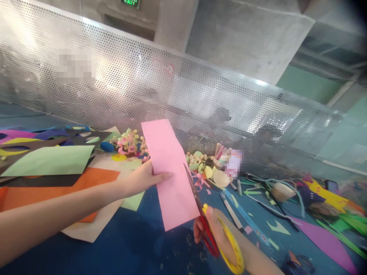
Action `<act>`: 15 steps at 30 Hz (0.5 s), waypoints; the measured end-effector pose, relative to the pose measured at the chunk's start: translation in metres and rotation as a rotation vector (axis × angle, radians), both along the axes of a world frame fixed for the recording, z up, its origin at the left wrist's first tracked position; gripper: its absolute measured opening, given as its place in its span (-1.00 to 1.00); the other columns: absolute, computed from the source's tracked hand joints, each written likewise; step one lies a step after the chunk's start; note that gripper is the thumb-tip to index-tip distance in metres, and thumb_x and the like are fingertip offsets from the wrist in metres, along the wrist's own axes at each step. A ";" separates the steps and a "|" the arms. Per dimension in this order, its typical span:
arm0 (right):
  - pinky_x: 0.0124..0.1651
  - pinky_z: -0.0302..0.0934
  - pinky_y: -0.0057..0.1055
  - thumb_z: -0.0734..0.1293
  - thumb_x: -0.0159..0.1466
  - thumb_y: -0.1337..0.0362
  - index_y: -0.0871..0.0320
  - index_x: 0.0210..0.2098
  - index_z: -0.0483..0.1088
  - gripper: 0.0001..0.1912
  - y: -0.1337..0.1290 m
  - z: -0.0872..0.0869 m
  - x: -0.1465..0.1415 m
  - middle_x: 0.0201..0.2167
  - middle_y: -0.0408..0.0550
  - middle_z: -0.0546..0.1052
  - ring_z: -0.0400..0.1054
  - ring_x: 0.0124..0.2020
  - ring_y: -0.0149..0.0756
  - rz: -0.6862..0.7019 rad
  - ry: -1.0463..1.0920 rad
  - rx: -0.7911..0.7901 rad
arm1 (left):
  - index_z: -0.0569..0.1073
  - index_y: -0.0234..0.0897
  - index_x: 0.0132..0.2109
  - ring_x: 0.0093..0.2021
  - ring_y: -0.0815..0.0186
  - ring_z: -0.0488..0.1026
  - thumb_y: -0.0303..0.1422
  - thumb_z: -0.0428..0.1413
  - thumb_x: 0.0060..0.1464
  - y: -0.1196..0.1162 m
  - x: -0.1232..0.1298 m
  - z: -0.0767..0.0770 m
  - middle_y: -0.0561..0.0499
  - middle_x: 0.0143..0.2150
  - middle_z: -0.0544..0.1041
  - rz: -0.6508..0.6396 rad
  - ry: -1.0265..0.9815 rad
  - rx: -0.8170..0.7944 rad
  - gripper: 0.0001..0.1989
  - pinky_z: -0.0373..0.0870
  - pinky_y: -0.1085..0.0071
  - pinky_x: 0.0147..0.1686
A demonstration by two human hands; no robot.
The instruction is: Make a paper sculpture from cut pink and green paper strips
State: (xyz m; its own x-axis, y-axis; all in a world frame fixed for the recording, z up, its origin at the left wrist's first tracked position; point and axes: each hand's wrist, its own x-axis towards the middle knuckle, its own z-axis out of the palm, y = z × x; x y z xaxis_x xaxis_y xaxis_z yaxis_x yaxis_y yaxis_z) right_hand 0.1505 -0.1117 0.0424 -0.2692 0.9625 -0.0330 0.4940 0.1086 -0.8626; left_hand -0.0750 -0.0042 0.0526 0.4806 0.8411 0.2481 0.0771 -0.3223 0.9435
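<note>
My left hand grips a long sheet of pink paper by its left edge, with the thumb lying across its front. The sheet is held up off the table. In my right hand is a pair of scissors with red and yellow handles, the fingers through the loops. Their blades run along the right edge of the pink paper and point up and away from me. Whether the blades are parted is hard to make out.
Coloured sheets, among them a light green one and an orange one, lie at left. Small paper pieces, a paper cup and strips litter the blue table. A perforated metal screen stands behind.
</note>
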 end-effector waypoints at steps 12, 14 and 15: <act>-0.48 0.24 -0.40 0.02 0.15 -0.27 0.13 -0.62 0.13 -0.41 0.007 -0.020 0.001 -0.66 -0.08 0.39 0.38 -0.61 -0.27 -0.074 0.122 -0.026 | 0.37 -0.21 0.01 -0.04 0.13 0.45 -0.20 0.12 0.01 -0.004 0.001 0.002 -0.05 -0.02 0.51 0.024 0.001 0.023 -0.60 0.42 0.27 -0.11; -0.48 0.25 -0.40 0.03 0.12 -0.29 0.12 -0.62 0.13 -0.40 0.008 -0.022 0.000 -0.68 -0.10 0.37 0.37 -0.63 -0.29 -0.091 0.132 -0.040 | 0.37 -0.21 0.00 -0.04 0.13 0.45 -0.21 0.12 0.00 -0.005 0.001 0.002 -0.05 -0.02 0.51 0.032 -0.007 0.029 -0.60 0.43 0.27 -0.12; -0.47 0.26 -0.40 0.03 0.12 -0.30 0.12 -0.61 0.12 -0.40 0.008 -0.022 0.000 -0.70 -0.14 0.33 0.35 -0.65 -0.32 -0.101 0.129 -0.048 | 0.38 -0.22 -0.01 -0.04 0.12 0.45 -0.21 0.12 0.00 -0.005 0.001 0.003 -0.05 -0.02 0.51 0.033 -0.009 0.032 -0.60 0.43 0.28 -0.13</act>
State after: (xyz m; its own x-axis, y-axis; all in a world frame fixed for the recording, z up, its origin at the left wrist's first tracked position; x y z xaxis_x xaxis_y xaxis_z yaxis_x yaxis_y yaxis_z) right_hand 0.1504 -0.1034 0.0206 -0.1765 0.9830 -0.0510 0.3855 0.0214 -0.9225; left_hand -0.0738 -0.0092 0.0551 0.4508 0.8479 0.2790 0.0800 -0.3497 0.9334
